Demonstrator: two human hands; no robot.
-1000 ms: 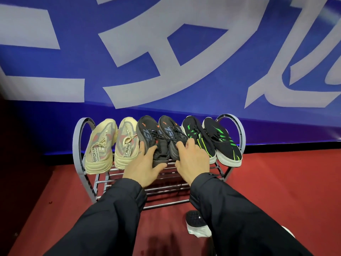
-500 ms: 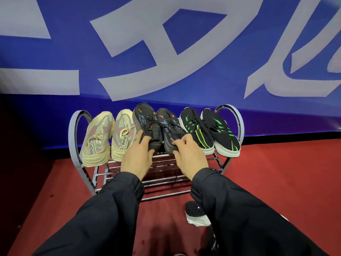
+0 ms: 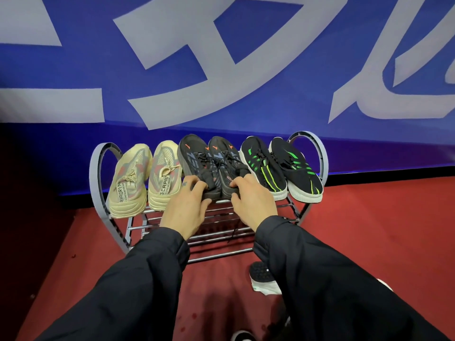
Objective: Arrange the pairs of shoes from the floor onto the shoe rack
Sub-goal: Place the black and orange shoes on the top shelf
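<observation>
A metal shoe rack [image 3: 98, 183] with grey curved ends stands against the blue wall. Three pairs sit on its top shelf: beige sneakers [image 3: 145, 178] on the left, dark grey sneakers with orange marks [image 3: 209, 158] in the middle, black sneakers with green stripes [image 3: 280, 168] on the right. My left hand [image 3: 184, 207] grips the heel of the left grey shoe. My right hand [image 3: 251, 200] grips the heel of the right grey shoe. Both heels are partly hidden by my fingers.
Red floor [image 3: 369, 237] spreads around the rack. A black shoe with a white sole [image 3: 262, 279] shows on the floor below my right sleeve. The rack's lower shelves [image 3: 216, 254] are bare chrome bars. A blue banner wall [image 3: 221, 70] rises right behind the rack.
My fingers have curled onto the heels of the grey pair, and the pair has slid a little further back on the top shelf. The view has tilted slightly down.
</observation>
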